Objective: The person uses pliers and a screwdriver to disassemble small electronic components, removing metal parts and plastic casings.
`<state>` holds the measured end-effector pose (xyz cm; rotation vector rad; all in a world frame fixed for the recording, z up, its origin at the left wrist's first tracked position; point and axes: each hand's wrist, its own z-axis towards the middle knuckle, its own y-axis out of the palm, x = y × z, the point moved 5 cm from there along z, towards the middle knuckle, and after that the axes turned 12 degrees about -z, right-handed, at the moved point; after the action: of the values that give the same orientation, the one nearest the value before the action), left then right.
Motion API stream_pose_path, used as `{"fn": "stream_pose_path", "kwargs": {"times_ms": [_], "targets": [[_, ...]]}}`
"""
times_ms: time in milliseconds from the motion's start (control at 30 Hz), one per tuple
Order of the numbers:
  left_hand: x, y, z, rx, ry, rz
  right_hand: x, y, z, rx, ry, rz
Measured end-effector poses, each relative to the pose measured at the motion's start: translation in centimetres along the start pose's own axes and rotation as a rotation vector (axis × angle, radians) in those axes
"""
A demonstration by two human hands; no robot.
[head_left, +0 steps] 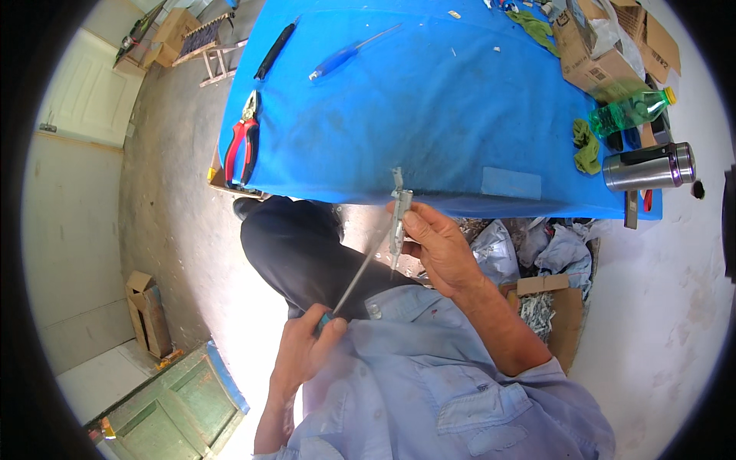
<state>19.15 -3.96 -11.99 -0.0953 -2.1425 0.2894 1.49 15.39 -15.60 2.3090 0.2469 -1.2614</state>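
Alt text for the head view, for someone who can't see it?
The right hand holds up a metal part; the left hand grips a thin-shafted tool slanting toward it. Beyond is a blue table, pliers at its left, a bottle and flask at its right.

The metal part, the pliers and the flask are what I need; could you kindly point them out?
Metal part point(399, 210): head view, on the middle of its body.
Pliers point(246, 124): head view, near the pivot.
Flask point(652, 173): head view, on the steel body.

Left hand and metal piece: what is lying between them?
In the head view, a thin metal shaft runs from the left hand toward the metal piece; tip contact is unclear.
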Motion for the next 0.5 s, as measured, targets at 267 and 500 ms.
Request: {"fn": "stream_pose_path", "kwargs": {"times_ms": [267,500], "targets": [[-0.9,1.2,-2.0,-0.008,-0.010,-0.113,-0.1,0.0,-0.5,0.091,-0.114,-0.116],[-0.5,1.4,-2.3,-0.046,-0.053,-0.161,-0.6,1.3,-1.3,0.107,-0.181,-0.172]]}}
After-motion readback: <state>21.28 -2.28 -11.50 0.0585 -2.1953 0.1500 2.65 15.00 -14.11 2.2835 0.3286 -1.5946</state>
